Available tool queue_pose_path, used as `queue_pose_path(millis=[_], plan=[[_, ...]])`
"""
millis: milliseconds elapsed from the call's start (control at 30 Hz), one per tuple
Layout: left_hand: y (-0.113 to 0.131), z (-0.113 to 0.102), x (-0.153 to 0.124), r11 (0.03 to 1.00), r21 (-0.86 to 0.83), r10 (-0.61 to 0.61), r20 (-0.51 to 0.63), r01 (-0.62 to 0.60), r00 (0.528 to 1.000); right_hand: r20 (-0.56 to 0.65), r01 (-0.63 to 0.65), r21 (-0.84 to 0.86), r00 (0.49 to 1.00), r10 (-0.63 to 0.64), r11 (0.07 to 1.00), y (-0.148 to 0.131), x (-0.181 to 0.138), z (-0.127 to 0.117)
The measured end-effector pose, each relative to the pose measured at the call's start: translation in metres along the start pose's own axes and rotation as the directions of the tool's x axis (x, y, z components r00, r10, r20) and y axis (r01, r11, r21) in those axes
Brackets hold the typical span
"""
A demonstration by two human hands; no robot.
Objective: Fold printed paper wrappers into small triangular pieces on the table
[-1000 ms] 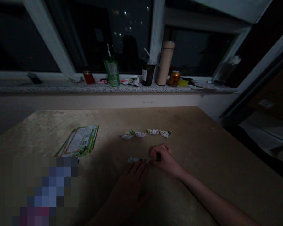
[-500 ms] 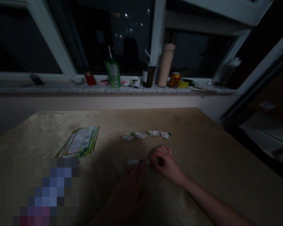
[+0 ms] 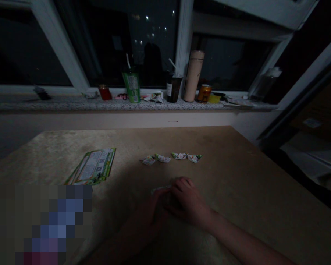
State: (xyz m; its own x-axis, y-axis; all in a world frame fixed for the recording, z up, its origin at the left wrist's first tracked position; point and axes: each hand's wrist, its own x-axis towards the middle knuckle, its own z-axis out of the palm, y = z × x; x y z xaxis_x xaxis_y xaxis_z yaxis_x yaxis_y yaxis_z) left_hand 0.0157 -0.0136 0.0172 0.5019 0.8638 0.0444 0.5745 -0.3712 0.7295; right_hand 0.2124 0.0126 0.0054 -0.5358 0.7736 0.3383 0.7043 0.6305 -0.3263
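In dim light both my hands meet over a small folded piece of paper [image 3: 160,189] on the tan table [image 3: 237,173]. My left hand [image 3: 150,217] lies in shadow, its fingers curled at the paper's near edge. My right hand [image 3: 188,200] is beside it, fingers bent down and pinching the paper's right end. Only a pale strip of the paper shows. A row of several small folded paper figures [image 3: 171,158] lies just beyond my hands.
A stack of green and white leaflets [image 3: 95,170] lies at the left of the table. On the stone window sill [image 3: 71,105] stand a green cup with a straw [image 3: 131,85], a dark cup [image 3: 173,87], a tall beige flask [image 3: 193,75] and an orange can [image 3: 204,93].
Both hands have drawn nearer to me and closed in on the paper. My left fingers, flat before, are now curled. My right hand has slid down over the paper's right end.
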Motion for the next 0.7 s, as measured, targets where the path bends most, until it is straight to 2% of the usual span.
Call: queue_pose_path(millis=[167,267,367,567,700], plan=[[-0.005,-0.006,0.003,0.993,0.106,0.047,0.043,-0.052,0.998,-0.011,0.022,-0.068,1.000,-0.022,0.997,0.000,0.002,0.006],[-0.016,-0.018,0.010,0.939,0.324,0.126,-0.019,-0.113,0.992,-0.002,0.055,-0.102,0.998,-0.055,0.993,0.005,0.001,0.007],[-0.026,-0.030,0.015,0.857,0.488,0.181,0.018,-0.167,0.983,0.003,0.088,-0.125,0.996,-0.089,0.988,0.012,-0.001,0.008],[-0.024,-0.034,0.019,0.763,0.583,0.221,0.169,-0.278,0.960,0.011,0.204,-0.011,0.979,-0.204,0.979,0.018,-0.001,0.006],[-0.027,-0.027,0.018,0.694,0.638,0.283,0.185,-0.334,0.941,0.021,0.231,-0.003,0.973,-0.231,0.973,0.015,0.000,0.006]])
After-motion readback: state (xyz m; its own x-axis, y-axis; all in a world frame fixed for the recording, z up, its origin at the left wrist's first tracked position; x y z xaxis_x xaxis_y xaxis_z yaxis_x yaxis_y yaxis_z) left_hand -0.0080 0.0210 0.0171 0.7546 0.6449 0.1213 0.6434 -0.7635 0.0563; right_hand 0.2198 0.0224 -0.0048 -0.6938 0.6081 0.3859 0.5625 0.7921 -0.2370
